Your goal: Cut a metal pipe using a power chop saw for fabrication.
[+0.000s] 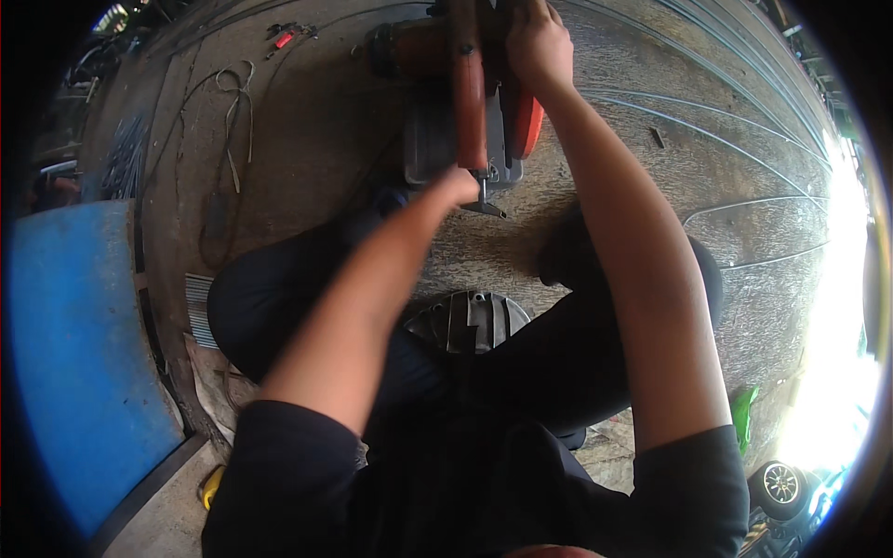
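Note:
A cut-off saw point(471, 102) with a red-brown arm and a grey metal base point(430, 153) stands on the floor ahead of my crossed legs. Low at its front, my left hand point(456, 190) is blurred and looks closed around one end of a small crank handle point(486, 209) below a screw. My right hand point(541, 46) reaches farther, curled over a dark part at the saw's upper right; what its fingers grip is hidden. Just below that hand is an orange-red curved piece point(528, 126). Left of the arm sits the rusty motor housing point(409, 48).
A ribbed metal casting point(470, 321) lies between my legs. Long thin metal rods point(707, 79) stretch across the floor on the right. A looped cord point(233, 121) and a red tool point(284, 40) lie at left. Beside my left leg are a blue panel point(88, 344) and short rods point(199, 312).

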A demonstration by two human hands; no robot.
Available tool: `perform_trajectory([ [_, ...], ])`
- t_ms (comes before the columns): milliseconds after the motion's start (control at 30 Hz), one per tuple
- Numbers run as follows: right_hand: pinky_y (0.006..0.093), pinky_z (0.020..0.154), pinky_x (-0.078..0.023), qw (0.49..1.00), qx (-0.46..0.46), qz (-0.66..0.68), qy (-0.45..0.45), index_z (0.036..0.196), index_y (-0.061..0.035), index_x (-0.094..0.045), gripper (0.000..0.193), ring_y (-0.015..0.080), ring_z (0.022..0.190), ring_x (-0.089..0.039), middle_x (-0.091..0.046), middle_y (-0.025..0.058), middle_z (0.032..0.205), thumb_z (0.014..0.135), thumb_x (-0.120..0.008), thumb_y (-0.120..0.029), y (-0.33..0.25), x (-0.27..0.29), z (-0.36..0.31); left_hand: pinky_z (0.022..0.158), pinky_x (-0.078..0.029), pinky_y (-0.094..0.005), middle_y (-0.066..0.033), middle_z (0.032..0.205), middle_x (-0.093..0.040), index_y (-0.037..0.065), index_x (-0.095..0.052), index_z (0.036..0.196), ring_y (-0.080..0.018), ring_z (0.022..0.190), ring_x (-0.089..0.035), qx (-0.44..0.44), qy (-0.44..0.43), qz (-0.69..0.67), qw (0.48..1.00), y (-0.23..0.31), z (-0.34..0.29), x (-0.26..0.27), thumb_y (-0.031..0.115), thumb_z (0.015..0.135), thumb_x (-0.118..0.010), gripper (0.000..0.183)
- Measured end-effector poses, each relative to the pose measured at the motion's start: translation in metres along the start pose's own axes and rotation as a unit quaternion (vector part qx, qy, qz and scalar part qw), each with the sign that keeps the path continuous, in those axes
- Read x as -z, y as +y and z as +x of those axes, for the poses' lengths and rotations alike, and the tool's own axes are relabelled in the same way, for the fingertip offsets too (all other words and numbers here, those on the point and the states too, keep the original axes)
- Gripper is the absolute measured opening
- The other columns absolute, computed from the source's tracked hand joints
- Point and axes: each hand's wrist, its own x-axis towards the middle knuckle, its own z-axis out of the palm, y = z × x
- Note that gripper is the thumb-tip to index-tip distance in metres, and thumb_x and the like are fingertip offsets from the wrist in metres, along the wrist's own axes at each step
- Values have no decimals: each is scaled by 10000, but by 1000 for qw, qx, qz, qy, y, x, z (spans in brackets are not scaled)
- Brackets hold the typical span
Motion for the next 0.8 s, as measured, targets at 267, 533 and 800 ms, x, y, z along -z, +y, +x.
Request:
perform_trajectory([
  [267, 513, 866, -458, 999, -49, -1, -21, 1417, -199, -338, 467, 484, 1053, -531, -522, 273, 1225, 952, -365, -165, -10, 1, 3, 470, -470, -296, -106, 771, -598, 25, -556, 896, -188, 626, -591, 283, 95, -776, 555, -10, 18, -87, 74, 878, -435, 132],
  [533, 491, 892, -450, 999, -1, 40, -2, 1392, -175, -387, 432, 468, 1102, -512, -514, 260, 1254, 962, -359, -203, -14, -5, 4, 510, -460, -299, -70, 718, -547, 55, -533, 850, -157, 587, -555, 190, 89, -881, 424, -33, 31, -117, 107, 905, -495, 85],
  [800, 459, 918, -435, 998, 35, 58, 12, 1378, -150, -409, 426, 431, 1116, -517, -535, 238, 1241, 957, -357, -194, 2, 2, 1, 787, -480, -439, -208, 928, -628, -3, -592, 924, -360, 840, -617, -185, 289, -120, 932, -6, -72, -188, 137, 877, -514, 167],
])
